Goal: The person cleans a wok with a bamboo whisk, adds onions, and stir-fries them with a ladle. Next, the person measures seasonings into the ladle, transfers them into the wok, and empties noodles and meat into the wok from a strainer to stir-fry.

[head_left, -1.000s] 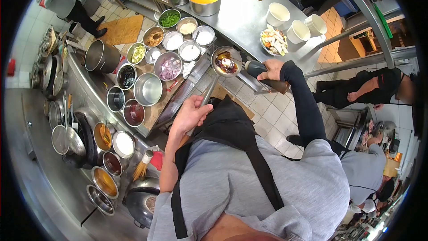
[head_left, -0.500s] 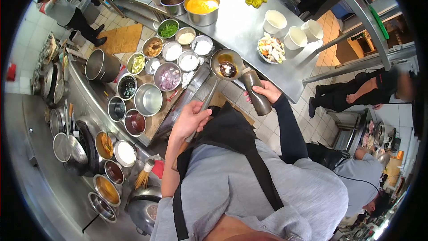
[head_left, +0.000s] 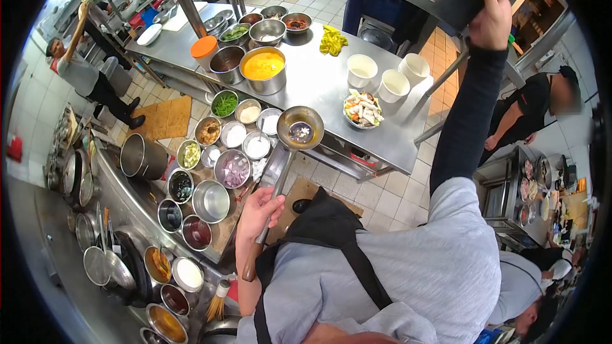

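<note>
My left hand (head_left: 260,209) is closed round the handle of a metal ladle (head_left: 299,114), whose wooden end sticks out below my fist. Its bowl is held level, with a little dark liquid and some white bits in it, between the pans of ingredients and the steel table. My right hand (head_left: 492,19), on an outstretched arm in a black sleeve, grips a dark bottle (head_left: 460,1) up at the steel shelf. Nearest the ladle's bowl are a bowl of white powder (head_left: 257,145) and a bowl of chopped red onion (head_left: 233,169).
On the steel table (head_left: 312,79) stand a pot of orange liquid (head_left: 263,71), white tubs (head_left: 362,70) and a bowl of cut vegetables (head_left: 363,109). Several ladles and strainers lie by the wok at lower left. A person (head_left: 526,108) stands at right, another (head_left: 86,70) at far left.
My right hand has carried the dark bottle from beside the ladle up and right to the shelf. The ladle stays in my left hand, and the view has shifted.
</note>
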{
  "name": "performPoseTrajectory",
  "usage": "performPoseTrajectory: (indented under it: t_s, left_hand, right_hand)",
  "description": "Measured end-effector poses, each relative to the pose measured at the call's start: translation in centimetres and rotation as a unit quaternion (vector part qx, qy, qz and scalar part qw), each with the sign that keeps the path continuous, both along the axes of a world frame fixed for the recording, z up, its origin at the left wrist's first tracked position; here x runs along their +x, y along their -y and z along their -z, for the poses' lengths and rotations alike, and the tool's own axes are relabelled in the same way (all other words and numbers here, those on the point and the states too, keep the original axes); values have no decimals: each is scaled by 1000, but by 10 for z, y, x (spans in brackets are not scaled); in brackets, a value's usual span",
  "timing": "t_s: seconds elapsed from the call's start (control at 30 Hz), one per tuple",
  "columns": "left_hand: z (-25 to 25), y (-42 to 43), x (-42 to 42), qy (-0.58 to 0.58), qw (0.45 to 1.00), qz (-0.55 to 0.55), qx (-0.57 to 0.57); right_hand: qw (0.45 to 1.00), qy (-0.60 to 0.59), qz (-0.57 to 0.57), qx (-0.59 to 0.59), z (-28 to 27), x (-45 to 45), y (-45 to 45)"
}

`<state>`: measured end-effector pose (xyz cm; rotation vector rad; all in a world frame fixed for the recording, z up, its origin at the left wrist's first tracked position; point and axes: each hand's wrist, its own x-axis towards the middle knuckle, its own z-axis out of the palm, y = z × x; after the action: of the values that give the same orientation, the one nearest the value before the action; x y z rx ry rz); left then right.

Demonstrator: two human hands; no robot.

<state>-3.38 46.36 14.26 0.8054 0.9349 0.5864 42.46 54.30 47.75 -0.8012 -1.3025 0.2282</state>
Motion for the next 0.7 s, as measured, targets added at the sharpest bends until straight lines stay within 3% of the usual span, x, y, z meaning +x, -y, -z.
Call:
performPoseTrajectory:
  t_s: [0.03,0.2,0.3,0.37,0.4,0.43,0.5,0.53,0.6,0.7]
  left_hand:
    - [1,1,-3,5,1000,-8,-3]
    - [5,23,-16,14,995,-76,-56]
    - [19,40,-30,35,993,-100,-53]
    - [23,56,-38,30,991,-123,-48]
    - [23,62,-40,27,988,-145,-43]
    - [23,67,-43,24,986,-161,-42]
    - [18,92,-50,10,973,-224,-48]
    - [14,104,-50,22,955,-283,-83]
    - [-4,129,-51,56,928,-356,-97]
    - [-8,167,-52,81,870,-475,-102]
  right_hand:
    - [993,-25,106,50,-5,8,-19]
    - [905,163,388,62,12,98,-92]
    - [854,216,471,46,10,113,-106]
    - [616,349,699,99,21,168,-129]
    - [579,354,720,146,27,146,-125]
    - [608,329,693,206,35,104,-117]
    - [877,208,385,200,69,-6,-104]
    - [948,149,241,144,90,-50,-105]
    - [994,107,9,-15,143,-106,-117]
    - [924,140,-238,-265,238,-207,-127]
